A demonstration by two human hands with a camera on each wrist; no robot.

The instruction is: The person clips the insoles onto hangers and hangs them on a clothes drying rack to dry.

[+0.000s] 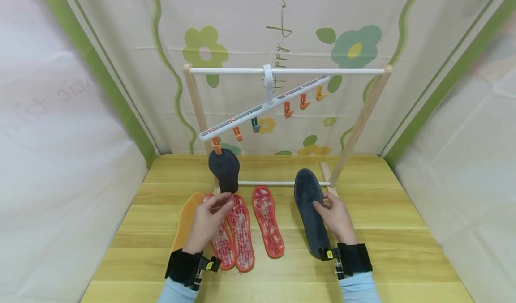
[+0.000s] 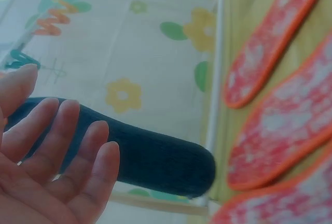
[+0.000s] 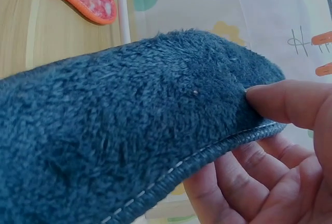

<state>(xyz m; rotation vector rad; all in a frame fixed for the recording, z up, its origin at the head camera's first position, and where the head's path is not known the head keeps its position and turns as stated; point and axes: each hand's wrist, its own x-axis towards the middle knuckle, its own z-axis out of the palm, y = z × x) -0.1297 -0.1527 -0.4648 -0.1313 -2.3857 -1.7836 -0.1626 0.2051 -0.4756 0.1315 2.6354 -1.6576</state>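
My right hand (image 1: pixel 335 214) pinches a dark blue fuzzy insole (image 3: pixel 135 110) by its side, thumb on the plush face and the other fingers beneath; it is held tilted. A second dark insole (image 1: pixel 226 169) hangs from an orange clip (image 1: pixel 217 145) at the left end of the white clip hanger (image 1: pixel 258 110). Just below its lower end is my left hand (image 1: pixel 206 220), and the left wrist view shows loosely bent fingers with nothing between them in front of the hanging insole (image 2: pixel 161 156). Whether they touch it I cannot tell.
Several red-and-white insoles (image 1: pixel 268 222) and an orange insole (image 1: pixel 186 218) lie on the wooden table (image 1: pixel 387 249). Behind stands a rack with wooden posts (image 1: pixel 360 124) and white bars (image 1: pixel 225 71). More orange, green and yellow clips (image 1: pixel 288 110) hang on the tilted hanger.
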